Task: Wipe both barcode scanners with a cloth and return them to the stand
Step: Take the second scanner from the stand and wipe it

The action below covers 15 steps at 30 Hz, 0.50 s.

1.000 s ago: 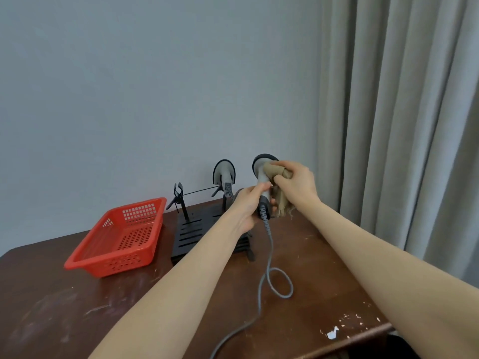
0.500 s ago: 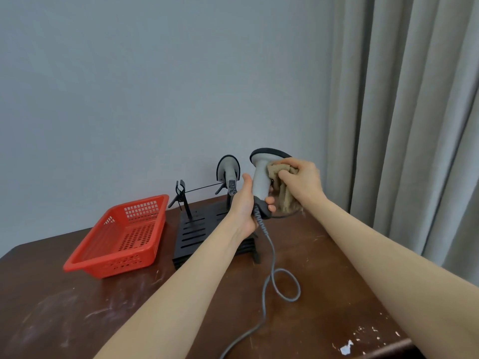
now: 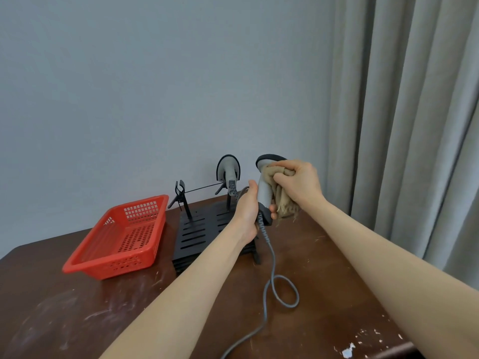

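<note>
My left hand [image 3: 249,211] grips the handle of a grey barcode scanner [image 3: 265,190], held upright above the table. Its grey cable [image 3: 272,275] hangs down and loops on the tabletop. My right hand [image 3: 298,183] holds a bunched beige cloth [image 3: 281,200] against the scanner's head and right side. A second grey scanner [image 3: 228,169] stands on the black slotted stand [image 3: 202,231] behind my left hand, head up. The stand's left holder [image 3: 180,194] has nothing in it.
A red perforated basket [image 3: 121,237] sits left of the stand on the dark brown table [image 3: 77,307]. Grey curtains [image 3: 404,112] hang at the right. The table's front right corner [image 3: 363,343] has chipped white spots. A plain wall is behind.
My right hand slid the cloth down the scanner's side, then back up to its head. The scanner stays upright in my left hand. The view shifted slightly.
</note>
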### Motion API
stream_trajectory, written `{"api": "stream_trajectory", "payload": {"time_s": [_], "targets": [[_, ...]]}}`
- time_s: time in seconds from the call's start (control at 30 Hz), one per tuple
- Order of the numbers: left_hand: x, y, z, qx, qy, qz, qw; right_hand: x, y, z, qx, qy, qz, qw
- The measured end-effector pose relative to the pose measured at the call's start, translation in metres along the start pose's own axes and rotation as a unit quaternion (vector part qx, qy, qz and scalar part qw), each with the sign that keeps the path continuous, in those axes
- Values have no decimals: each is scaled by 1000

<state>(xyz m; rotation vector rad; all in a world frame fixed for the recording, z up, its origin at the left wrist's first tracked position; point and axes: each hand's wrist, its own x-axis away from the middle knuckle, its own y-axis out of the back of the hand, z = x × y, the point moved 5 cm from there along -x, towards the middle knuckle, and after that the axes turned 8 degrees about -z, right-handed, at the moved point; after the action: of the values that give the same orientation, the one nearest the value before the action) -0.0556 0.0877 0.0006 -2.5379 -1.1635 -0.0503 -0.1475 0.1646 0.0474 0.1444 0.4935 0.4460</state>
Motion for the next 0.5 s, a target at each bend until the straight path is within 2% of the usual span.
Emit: {"api": "stream_trajectory", "payload": {"time_s": [0.03,0.1,0.2,0.23,0.3,0.37,0.5], "targets": [[0,-1,0,-1,-1,-2,1000,-2,2,4,32,21,-21,999],[0,-3,-1,-6,-7,-2,1000,-2,0,4,29,18,-16,999],[-3,-2,-2,-12,-17,3,1000,11,-4,5,-105,-34,76,991],[-5,-1,-2,-13,-22,-3,1000,15,-6,8,-125,-27,111,986],[-7,1,-3,-22,-33,-19,999,19,-10,14,-89,18,151,984],[-7,2,-2,-40,-38,-31,998,17,-13,17,-9,64,153,986],[-3,-5,-3,-74,-48,2,996,-4,-5,17,135,96,61,984]]}}
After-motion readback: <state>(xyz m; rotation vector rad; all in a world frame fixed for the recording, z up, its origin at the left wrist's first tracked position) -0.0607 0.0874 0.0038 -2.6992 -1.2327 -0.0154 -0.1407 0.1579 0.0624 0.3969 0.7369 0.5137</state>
